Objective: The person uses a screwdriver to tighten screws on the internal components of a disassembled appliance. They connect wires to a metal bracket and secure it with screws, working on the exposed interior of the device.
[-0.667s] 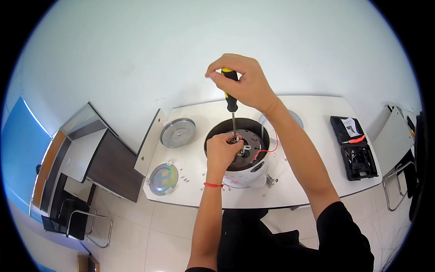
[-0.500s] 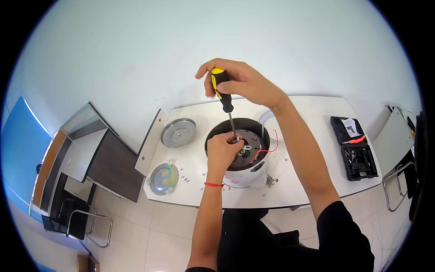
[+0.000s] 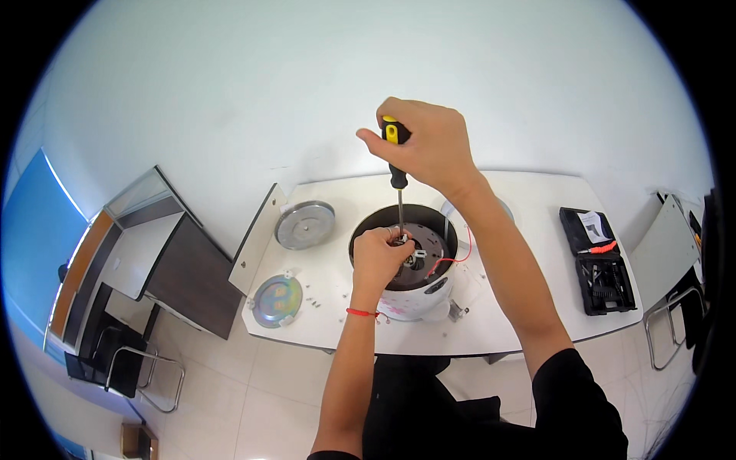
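Note:
A yellow-and-black screwdriver (image 3: 397, 157) stands almost upright, its shaft running down into a white rice cooker body (image 3: 418, 305) with pink flowers. My right hand (image 3: 429, 142) is wrapped round the handle from above, thumb stretched out to the left. Inside the cooker's dark rim, my left hand (image 3: 374, 257) is closed, thumb and fingers pinched beside the screwdriver's tip. Its fingers hide what they grip, next to small metal parts (image 3: 418, 254) on the dark base plate (image 3: 432, 241). A red wire (image 3: 452, 261) loops over the cooker's right rim.
On the white table (image 3: 529, 253), a round metal plate (image 3: 305, 225) and a shiny disc (image 3: 277, 300) lie at left. Small screws (image 3: 313, 303) are scattered near the disc. A metal bracket (image 3: 457, 310) sits right of the cooker. An open black tool case (image 3: 602, 264) lies at right.
My right hand has moved slightly right and turned over the handle, its fingers now wrapped round it. The screwdriver stands more upright. My left hand stays in the cooker.

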Available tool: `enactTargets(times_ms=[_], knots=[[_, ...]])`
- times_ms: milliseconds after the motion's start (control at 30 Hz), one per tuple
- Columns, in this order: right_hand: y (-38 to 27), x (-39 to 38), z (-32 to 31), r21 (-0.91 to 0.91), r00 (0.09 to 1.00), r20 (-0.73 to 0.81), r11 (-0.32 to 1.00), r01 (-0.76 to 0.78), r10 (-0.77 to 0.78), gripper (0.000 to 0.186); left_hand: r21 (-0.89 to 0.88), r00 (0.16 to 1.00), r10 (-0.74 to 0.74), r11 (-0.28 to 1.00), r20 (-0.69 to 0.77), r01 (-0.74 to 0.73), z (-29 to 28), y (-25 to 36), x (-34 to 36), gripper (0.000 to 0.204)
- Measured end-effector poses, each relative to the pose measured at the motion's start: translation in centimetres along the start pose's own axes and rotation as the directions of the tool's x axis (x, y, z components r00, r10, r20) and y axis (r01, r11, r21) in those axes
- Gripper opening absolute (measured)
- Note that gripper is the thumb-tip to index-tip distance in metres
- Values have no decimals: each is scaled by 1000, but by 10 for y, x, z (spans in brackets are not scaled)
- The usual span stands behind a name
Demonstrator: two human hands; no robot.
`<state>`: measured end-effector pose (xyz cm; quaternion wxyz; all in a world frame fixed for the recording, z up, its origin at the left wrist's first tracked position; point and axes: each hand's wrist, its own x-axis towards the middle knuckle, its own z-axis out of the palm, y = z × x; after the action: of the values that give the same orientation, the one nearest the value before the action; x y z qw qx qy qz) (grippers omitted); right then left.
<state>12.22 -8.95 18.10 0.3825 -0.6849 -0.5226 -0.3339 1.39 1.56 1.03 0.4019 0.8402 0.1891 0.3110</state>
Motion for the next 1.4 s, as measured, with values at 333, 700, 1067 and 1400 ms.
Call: enactTargets(times_ms=[333,700,1067,1400], knots=[[11,1,-16,732,954,255,676,-85,-156,40,-3,1000,-10,1000,21,10,-3,3,-1,20],[25,1,6,768,986,62,639,50,-153,34,-26,999,-34,999,29,35,0,6,0,20],[24,0,-1,580,969,-1,790,200,-245,52,-17,1000,9,1000,10,-9,2,5,0,20],[30,-6,-13,331,985,106,939,97,-139,56,-3,1000,3,1000,4,-3,0,5,-1,19]])
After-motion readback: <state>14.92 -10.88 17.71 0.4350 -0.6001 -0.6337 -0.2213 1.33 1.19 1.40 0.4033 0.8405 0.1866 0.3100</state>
